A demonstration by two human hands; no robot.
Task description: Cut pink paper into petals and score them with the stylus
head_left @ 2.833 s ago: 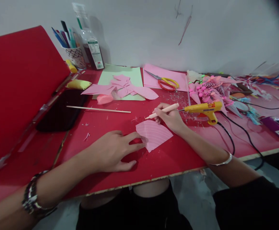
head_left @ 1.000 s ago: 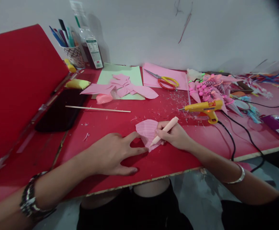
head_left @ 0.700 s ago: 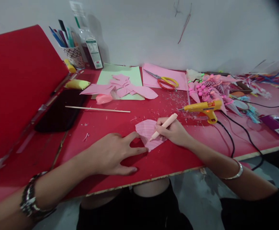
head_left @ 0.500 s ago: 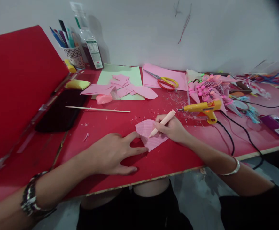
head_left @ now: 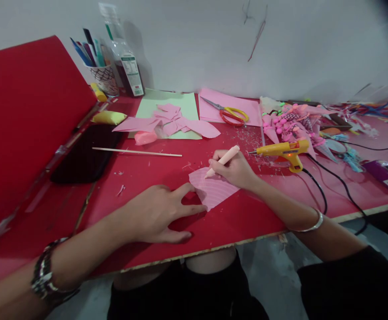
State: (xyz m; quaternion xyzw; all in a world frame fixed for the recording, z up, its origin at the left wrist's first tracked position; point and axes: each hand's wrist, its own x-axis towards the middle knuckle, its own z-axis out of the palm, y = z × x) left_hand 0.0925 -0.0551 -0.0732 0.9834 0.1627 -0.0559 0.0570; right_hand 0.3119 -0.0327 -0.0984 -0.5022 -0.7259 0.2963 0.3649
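A pink paper piece point(head_left: 215, 195) with curved lines drawn across it lies on the red tabletop in front of me. My left hand point(head_left: 158, 213) rests flat with its fingers spread, two fingertips touching the paper's left edge. Between the thumb and fingers of my right hand point(head_left: 235, 171) is a pale peach marker point(head_left: 225, 159). Its tip meets the upper part of the paper, and the right hand lies over the paper's upper right edge.
Behind the paper lie a thin stick point(head_left: 137, 152), pink cut-outs point(head_left: 170, 120) and scissors point(head_left: 229, 113). A yellow glue gun point(head_left: 280, 150) with a black cord lies right, before pink decorations point(head_left: 289, 122). At left are a black phone-like slab point(head_left: 83, 160), a bottle point(head_left: 130, 73) and a pen cup point(head_left: 102, 78).
My right hand has moved up and to the left with the marker, whose tip has shifted from the paper's middle toward its top. My left hand has stayed in place.
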